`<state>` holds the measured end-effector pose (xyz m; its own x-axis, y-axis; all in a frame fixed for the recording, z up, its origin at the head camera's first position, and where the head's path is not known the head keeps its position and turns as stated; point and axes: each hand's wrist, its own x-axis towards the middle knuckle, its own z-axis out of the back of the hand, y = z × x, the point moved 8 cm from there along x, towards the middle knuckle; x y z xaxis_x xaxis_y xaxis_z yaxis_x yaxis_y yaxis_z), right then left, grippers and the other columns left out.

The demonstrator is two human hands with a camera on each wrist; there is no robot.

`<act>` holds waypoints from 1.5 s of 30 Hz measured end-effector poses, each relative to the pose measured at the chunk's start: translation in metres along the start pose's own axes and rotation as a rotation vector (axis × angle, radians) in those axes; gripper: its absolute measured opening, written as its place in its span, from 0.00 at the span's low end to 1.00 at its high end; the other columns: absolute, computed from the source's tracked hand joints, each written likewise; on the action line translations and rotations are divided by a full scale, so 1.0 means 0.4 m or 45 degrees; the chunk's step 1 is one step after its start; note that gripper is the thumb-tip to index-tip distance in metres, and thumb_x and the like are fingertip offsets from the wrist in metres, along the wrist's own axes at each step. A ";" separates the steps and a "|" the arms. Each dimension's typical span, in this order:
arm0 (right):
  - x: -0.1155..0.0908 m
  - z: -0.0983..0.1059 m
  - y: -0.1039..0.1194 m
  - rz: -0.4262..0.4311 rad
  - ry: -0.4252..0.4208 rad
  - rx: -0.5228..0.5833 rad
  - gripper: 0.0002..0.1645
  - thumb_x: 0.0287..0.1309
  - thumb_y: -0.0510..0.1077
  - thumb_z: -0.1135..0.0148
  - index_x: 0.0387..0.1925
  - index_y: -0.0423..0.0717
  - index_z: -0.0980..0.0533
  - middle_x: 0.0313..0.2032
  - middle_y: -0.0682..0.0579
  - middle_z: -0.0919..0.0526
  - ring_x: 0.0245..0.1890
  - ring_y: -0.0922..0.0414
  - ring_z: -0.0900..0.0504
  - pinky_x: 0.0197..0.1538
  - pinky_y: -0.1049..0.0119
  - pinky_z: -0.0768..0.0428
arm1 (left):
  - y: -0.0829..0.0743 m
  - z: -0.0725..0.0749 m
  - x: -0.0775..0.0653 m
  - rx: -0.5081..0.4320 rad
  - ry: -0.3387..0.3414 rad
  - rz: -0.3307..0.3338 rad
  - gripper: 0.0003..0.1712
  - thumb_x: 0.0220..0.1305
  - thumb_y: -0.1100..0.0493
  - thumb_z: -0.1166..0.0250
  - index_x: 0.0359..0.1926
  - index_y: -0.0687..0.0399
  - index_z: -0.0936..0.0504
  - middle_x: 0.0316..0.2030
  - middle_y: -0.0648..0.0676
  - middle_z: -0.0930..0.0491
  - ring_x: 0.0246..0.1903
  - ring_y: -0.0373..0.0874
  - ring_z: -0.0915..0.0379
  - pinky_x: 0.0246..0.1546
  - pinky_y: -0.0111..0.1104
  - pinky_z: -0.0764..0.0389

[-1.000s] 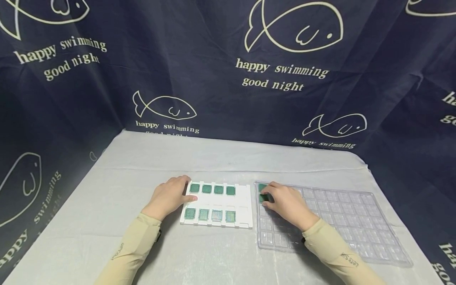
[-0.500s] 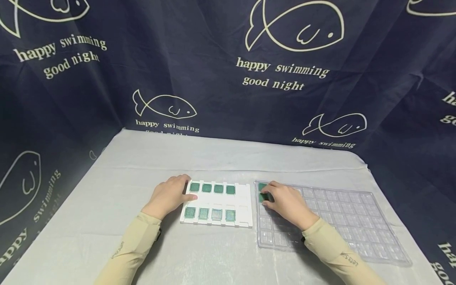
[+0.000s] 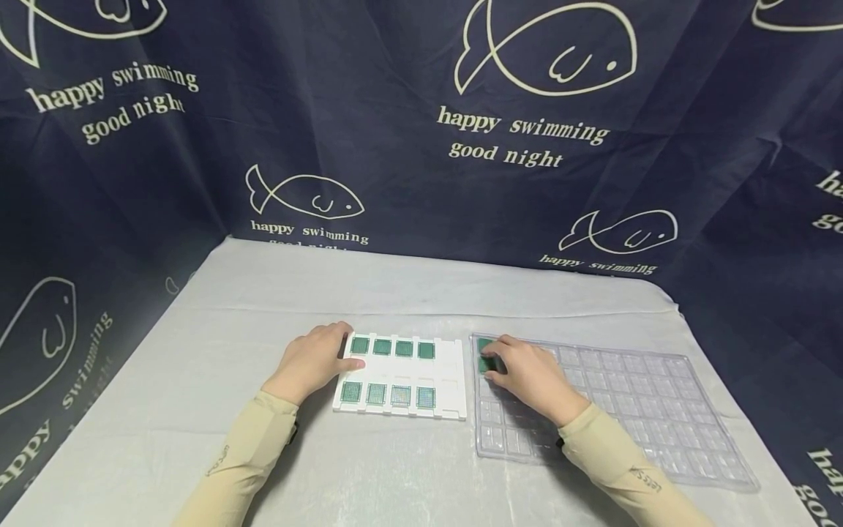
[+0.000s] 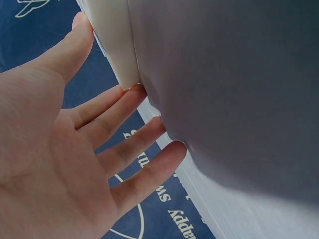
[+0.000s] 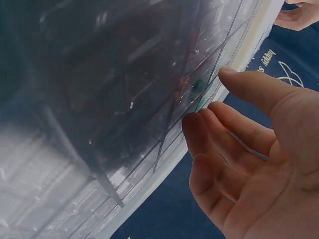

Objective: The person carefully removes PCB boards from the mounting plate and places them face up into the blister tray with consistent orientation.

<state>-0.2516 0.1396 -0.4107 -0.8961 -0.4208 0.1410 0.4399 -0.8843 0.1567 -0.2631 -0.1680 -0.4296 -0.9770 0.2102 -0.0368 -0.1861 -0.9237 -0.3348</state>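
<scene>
with fingers and thumb of right hand [image 3: 532, 377] curled, pinching chip [image 3: 487, 364] inside clear tray [image 3: 665, 408], near far left corner. likely light, stiff, brittle; best held by opposite edges. left of clear tray, gripping white tray [image 3: 451, 360] with left hand [image 3: 312, 364].

Left hand [image 4: 65, 144] with spread fingers, thumb against the white tray [image 4: 112, 40], fingertips at the shadowed tabletop [image 4: 239, 89]

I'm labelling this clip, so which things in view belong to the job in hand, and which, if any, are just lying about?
In the job:
white tray, with the left hand at its edge
clear tray, with the right hand over one corner
green chips, in both

Surroundings only:
table
curtain
</scene>
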 end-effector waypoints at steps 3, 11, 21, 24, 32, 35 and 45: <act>-0.002 0.002 0.002 0.004 -0.016 -0.002 0.21 0.51 0.48 0.21 0.47 0.49 0.16 0.43 0.54 0.13 0.39 0.53 0.12 0.39 0.54 0.14 | -0.001 -0.001 0.000 0.002 0.001 -0.001 0.36 0.58 0.40 0.26 0.60 0.57 0.23 0.50 0.56 0.16 0.50 0.54 0.20 0.48 0.52 0.19; -0.011 0.016 0.018 0.014 -0.066 -0.009 0.23 0.51 0.49 0.21 0.49 0.49 0.16 0.44 0.53 0.12 0.41 0.51 0.11 0.39 0.53 0.14 | 0.001 0.000 0.000 -0.001 0.003 0.003 0.36 0.58 0.41 0.26 0.60 0.57 0.23 0.51 0.57 0.16 0.51 0.54 0.20 0.48 0.53 0.19; -0.021 0.039 0.069 0.043 -0.085 0.016 0.27 0.52 0.49 0.22 0.53 0.48 0.18 0.49 0.50 0.12 0.45 0.49 0.11 0.43 0.52 0.13 | 0.001 -0.001 0.000 0.003 0.012 0.005 0.37 0.58 0.41 0.27 0.61 0.57 0.23 0.53 0.57 0.16 0.52 0.54 0.20 0.49 0.53 0.20; -0.024 0.046 0.091 0.070 -0.099 -0.004 0.26 0.51 0.49 0.22 0.52 0.48 0.18 0.49 0.50 0.12 0.45 0.50 0.11 0.43 0.54 0.13 | 0.001 -0.001 -0.001 0.002 0.012 0.005 0.37 0.58 0.41 0.27 0.61 0.57 0.23 0.52 0.57 0.16 0.52 0.54 0.20 0.49 0.53 0.20; -0.025 0.053 0.142 0.098 -0.079 -0.033 0.24 0.51 0.51 0.22 0.50 0.51 0.18 0.44 0.56 0.14 0.32 0.59 0.15 0.30 0.64 0.18 | 0.001 0.001 0.000 0.000 0.012 0.005 0.36 0.59 0.41 0.27 0.61 0.57 0.23 0.52 0.56 0.16 0.52 0.54 0.20 0.48 0.53 0.20; -0.025 0.051 0.158 0.096 -0.073 -0.029 0.23 0.52 0.52 0.22 0.49 0.52 0.17 0.43 0.58 0.14 0.34 0.57 0.13 0.32 0.61 0.17 | 0.001 0.001 0.000 0.005 0.011 0.003 0.36 0.58 0.41 0.27 0.61 0.57 0.23 0.52 0.56 0.16 0.52 0.54 0.20 0.48 0.53 0.20; -0.025 0.029 0.218 0.166 -0.096 -0.018 0.23 0.50 0.53 0.21 0.47 0.51 0.17 0.42 0.58 0.13 0.37 0.58 0.13 0.37 0.62 0.16 | -0.003 0.002 -0.001 -0.001 0.009 0.000 0.37 0.58 0.40 0.27 0.61 0.57 0.23 0.54 0.57 0.16 0.53 0.55 0.20 0.49 0.53 0.19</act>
<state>-0.2037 0.0689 -0.3872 -0.8240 -0.5166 0.2328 0.5513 -0.8259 0.1186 -0.2626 -0.1673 -0.4284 -0.9763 0.2121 -0.0434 -0.1857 -0.9235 -0.3355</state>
